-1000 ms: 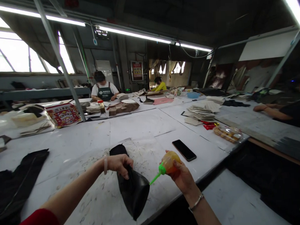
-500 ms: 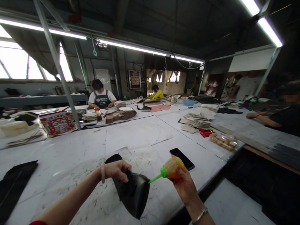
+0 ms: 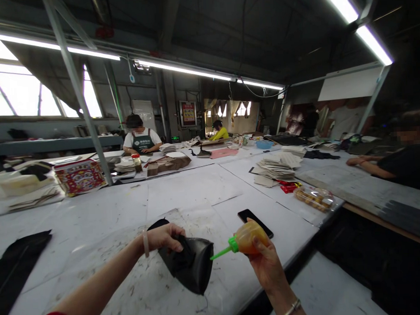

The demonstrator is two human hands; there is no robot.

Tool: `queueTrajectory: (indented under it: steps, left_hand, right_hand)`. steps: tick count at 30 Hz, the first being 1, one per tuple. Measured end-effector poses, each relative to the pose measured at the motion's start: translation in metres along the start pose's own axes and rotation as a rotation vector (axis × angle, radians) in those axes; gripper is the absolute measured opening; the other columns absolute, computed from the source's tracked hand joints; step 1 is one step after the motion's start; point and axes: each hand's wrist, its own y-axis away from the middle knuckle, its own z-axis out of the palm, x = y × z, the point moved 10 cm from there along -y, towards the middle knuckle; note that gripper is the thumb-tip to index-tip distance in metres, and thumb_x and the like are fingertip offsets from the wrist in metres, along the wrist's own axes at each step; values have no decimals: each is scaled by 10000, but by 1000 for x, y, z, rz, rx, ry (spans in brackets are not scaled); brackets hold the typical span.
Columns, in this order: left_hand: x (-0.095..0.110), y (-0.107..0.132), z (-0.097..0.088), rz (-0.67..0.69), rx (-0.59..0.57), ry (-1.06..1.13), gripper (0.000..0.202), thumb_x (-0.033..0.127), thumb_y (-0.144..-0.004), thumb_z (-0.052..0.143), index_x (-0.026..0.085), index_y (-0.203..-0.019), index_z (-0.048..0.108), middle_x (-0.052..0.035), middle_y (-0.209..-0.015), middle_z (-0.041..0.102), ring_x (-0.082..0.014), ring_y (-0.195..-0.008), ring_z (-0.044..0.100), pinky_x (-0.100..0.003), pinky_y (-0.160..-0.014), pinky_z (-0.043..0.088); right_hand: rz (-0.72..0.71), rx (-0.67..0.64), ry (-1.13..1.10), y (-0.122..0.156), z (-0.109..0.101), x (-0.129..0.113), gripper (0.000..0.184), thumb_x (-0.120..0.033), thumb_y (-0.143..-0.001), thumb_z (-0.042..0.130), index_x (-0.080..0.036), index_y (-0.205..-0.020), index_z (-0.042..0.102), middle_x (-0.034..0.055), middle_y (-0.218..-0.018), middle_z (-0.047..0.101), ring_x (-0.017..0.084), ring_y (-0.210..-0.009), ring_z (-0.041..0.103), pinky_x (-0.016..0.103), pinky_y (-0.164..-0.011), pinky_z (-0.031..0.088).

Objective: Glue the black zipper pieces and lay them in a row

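My left hand (image 3: 166,237) is closed on a black leather piece (image 3: 190,265), holding it bent up off the white table (image 3: 183,186). My right hand (image 3: 265,259) grips an orange glue bottle (image 3: 248,237) with a green nozzle. The nozzle tip points left and touches the raised edge of the black leather piece. A black phone (image 3: 255,222) lies flat on the table just behind the bottle.
Another black piece (image 3: 16,263) lies at the far left. Stacked paper pieces (image 3: 276,166), a red packet and a clear snack bag (image 3: 314,198) sit to the right. A colourful box (image 3: 79,176) and a metal post stand at back left. Other people work across and at right.
My left hand has folded the black piece up tighter, so its lower tip is raised. The glue bottle has stayed at its edge while the view shifted a little.
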Motion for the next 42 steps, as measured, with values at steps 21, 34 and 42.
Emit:
queueTrajectory:
  steps: [21, 34, 42]
  left_hand:
    - [15, -8, -10, 49, 102, 6, 443, 432, -494, 870, 139, -691, 603, 25, -552, 566, -85, -471, 475, -193, -425, 363]
    - [136, 101, -54, 7, 537, -147, 576, 650, -532, 801, 175, -706, 524, 94, -477, 337, -37, -394, 231, -203, -393, 83]
    - [87, 107, -12, -158, 529, 15, 721, 732, -423, 783, 207, -843, 520, 111, -527, 425, -23, -315, 219, -229, -344, 49]
  right_hand:
    - [-37, -2, 28, 13, -6, -1, 670, -333, -666, 852, -271, -1284, 600, 57, -971, 742, 268, -880, 710, 394, -740, 592]
    - [123, -45, -264, 18, 19, 26, 512, -417, -706, 829, -253, -1164, 667, 73, -1097, 724, 245, -1025, 684, 370, -851, 587]
    - [47, 53, -332, -2, 24, -4, 423, -346, -661, 873, -229, -1037, 719, 40, -1066, 739, 214, -990, 695, 333, -866, 600]
